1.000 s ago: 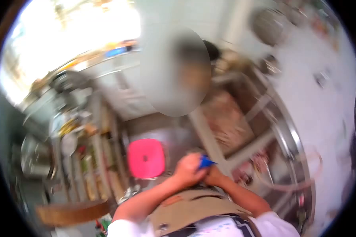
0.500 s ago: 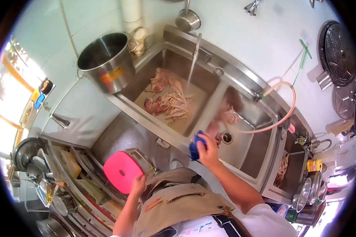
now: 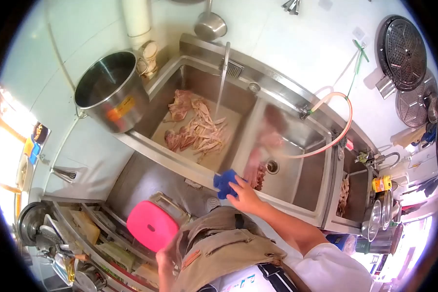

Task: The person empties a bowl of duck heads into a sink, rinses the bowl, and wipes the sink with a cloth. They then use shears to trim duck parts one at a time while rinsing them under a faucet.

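Observation:
My right hand grips a crumpled blue cloth over the front rim of the steel sink. My left hand is low, by the lower edge of a pink stool seat; its fingers are blurred and partly hidden. In the sink's left basin, pieces of raw meat lie in shallow water under a running tap. The right basin holds more raw meat, partly blurred, beside the drain.
A tall steel pot stands at the sink's left corner. A hose loops into the right basin. A slatted rack is at lower left. Another sink basin with meat is at far right. A ladle-like pan hangs on the wall.
My right hand has shifted left and slightly down with the blue cloth. My left hand has dropped lower along the pink stool's edge. The whole view has shifted.

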{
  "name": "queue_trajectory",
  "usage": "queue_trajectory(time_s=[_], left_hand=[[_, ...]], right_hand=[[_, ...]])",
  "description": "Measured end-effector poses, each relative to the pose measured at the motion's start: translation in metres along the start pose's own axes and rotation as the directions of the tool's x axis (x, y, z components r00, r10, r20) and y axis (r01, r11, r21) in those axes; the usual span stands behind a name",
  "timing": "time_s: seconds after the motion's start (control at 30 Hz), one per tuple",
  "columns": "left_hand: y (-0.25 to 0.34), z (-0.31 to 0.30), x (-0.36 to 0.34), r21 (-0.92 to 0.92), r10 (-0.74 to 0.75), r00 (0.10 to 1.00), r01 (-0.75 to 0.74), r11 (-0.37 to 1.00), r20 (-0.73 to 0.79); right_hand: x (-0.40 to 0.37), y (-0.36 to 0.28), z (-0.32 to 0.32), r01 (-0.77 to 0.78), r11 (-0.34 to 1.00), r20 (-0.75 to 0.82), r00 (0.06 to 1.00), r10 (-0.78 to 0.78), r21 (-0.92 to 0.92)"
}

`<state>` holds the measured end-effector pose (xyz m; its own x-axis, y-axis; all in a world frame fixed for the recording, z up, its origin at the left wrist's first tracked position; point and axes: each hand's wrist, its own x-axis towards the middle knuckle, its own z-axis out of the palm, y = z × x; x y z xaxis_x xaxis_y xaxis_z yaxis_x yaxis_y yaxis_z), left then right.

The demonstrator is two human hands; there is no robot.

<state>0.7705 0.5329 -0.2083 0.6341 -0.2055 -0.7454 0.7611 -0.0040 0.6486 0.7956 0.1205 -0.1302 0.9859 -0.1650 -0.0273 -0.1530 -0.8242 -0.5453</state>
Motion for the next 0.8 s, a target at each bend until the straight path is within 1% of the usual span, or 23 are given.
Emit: queue_trajectory(time_s=[0.07, 0.1, 0.13, 0.17, 0.2, 0.23, 0.27, 0.3, 0.33, 0.37, 0.43, 0.47, 0.5, 0.57, 0.63, 0.73, 0.8], left_hand=[[0.010, -0.012, 0.014, -0.199, 0.065, 0.986, -0.034, 0.980, 0.151], [0.063, 0.026, -0.014, -0.413, -0.045, 0.994, 0.080, 0.907, 0.095], [0.077, 0.039, -0.020, -0.285, -0.038, 0.998, 0.049, 0.957, 0.044], [0.090, 0.053, -0.025, -0.149, -0.031, 1.000, 0.029, 0.988, -0.006], [0.079, 0.052, -0.016, 0.368, 0.120, 0.993, -0.110, 0.923, -0.004], [0.070, 0.049, -0.005, 0.571, 0.135, 0.991, -0.105, 0.814, -0.011], [0.060, 0.050, 0.006, 0.609, 0.056, 0.998, -0.020, 0.793, -0.040], [0.052, 0.046, 0.012, 0.595, -0.018, 0.998, 0.054, 0.802, -0.066], [0.043, 0.038, 0.017, 0.561, -0.080, 0.993, 0.117, 0.819, -0.091], [0.040, 0.032, 0.019, 0.565, -0.127, 0.987, 0.160, 0.809, -0.097], [0.041, 0.029, 0.024, 0.572, -0.189, 0.977, 0.212, 0.793, -0.099], [0.040, 0.031, 0.026, 0.598, -0.213, 0.973, 0.226, 0.769, -0.094], [0.043, 0.034, 0.028, 0.614, -0.221, 0.971, 0.229, 0.755, -0.091], [0.047, 0.039, 0.038, 0.651, -0.221, 0.972, 0.220, 0.726, -0.083], [0.059, 0.040, 0.049, 0.668, -0.203, 0.975, 0.210, 0.714, -0.089], [0.075, 0.048, 0.071, 0.692, -0.186, 0.981, 0.171, 0.702, -0.054], [0.089, 0.063, 0.094, 0.712, -0.171, 0.985, 0.113, 0.693, 0.010]], right_hand=[[0.002, -0.007, -0.007, -0.018, 0.994, 0.047, 0.999, 0.013, 0.108], [0.005, -0.008, -0.008, -0.025, 0.986, 0.073, 0.997, 0.014, 0.164], [0.008, -0.008, -0.008, -0.005, 0.986, 0.067, 0.998, -0.007, 0.168], [0.013, -0.007, -0.006, -0.034, 0.962, 0.104, 0.995, 0.006, 0.270], [0.019, -0.004, -0.008, -0.040, 0.959, 0.150, 0.989, -0.003, 0.280], [0.024, -0.002, -0.009, -0.045, 0.955, 0.195, 0.981, -0.013, 0.293], [0.030, -0.001, -0.012, -0.030, 0.962, 0.201, 0.979, -0.026, 0.273], [0.037, 0.004, -0.012, 0.028, 0.963, 0.172, 0.982, -0.077, 0.269], [0.043, 0.006, -0.016, 0.035, 0.961, 0.162, 0.983, -0.082, 0.275], [0.049, 0.008, -0.019, 0.046, 0.958, 0.166, 0.982, -0.096, 0.284], [0.051, 0.036, 0.001, 0.083, 0.954, 0.120, 0.985, -0.122, 0.288], [0.053, 0.036, -0.003, -0.014, 0.936, 0.178, 0.983, -0.052, 0.352], [0.058, 0.031, -0.012, -0.106, 0.910, 0.242, 0.970, 0.007, 0.401], [0.058, 0.041, -0.006, -0.039, 0.910, 0.186, 0.982, -0.042, 0.413], [0.058, 0.056, 0.004, -0.011, 0.895, 0.154, 0.986, -0.065, 0.445], [0.056, 0.053, -0.004, -0.139, 0.876, 0.197, 0.979, 0.051, 0.462], [0.057, 0.057, -0.009, -0.113, 0.898, 0.209, 0.978, 0.023, 0.426]])
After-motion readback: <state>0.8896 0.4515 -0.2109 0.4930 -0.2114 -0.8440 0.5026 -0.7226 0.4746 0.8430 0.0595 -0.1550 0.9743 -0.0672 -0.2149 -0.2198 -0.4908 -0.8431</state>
